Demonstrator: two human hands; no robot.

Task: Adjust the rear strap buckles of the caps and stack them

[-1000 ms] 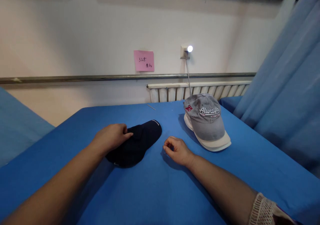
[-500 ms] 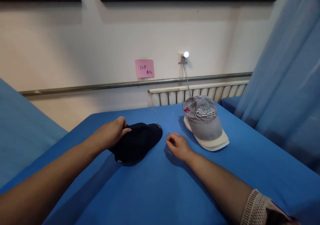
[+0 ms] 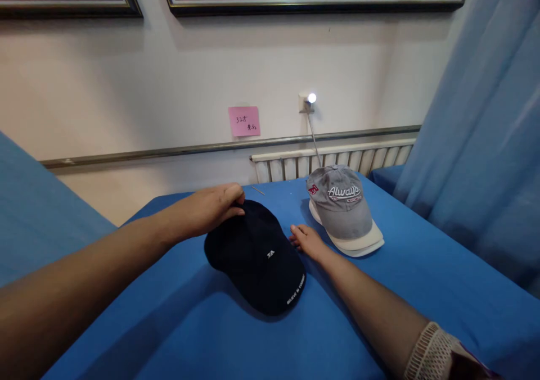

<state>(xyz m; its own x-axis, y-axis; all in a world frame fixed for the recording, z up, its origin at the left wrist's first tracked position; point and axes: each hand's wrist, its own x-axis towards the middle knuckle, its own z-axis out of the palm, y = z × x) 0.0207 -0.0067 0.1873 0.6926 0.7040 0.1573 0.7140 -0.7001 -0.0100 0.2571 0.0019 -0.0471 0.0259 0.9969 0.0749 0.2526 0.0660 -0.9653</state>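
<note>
Item observed: a dark navy, nearly black, cloth baseball cap [image 3: 257, 256], with a rounded crown and a curved brim. A small pale raised mark sits at the front of the crown, and pale lettering runs along the brim's edge, its first words reading "BELIEVE IN". The fabric is plain otherwise. The cap is over the blue cloth-covered worktop [image 3: 211, 349], tilted, brim towards the wearer of the camera and somewhat to the right.

Hands: two, bare and apart from each other. The left hand [image 3: 217, 204] has the crown pinched between thumb and fingers. The right hand [image 3: 307, 241] is just beside the cap's right side, fingers partly hidden; contact cannot be told.

Also noted: a grey cloth cap with a cream brim [image 3: 346, 203], white "Always" lettering and a red side patch, lying on another pale-brimmed cap [image 3: 366, 252] near the right hand
</note>
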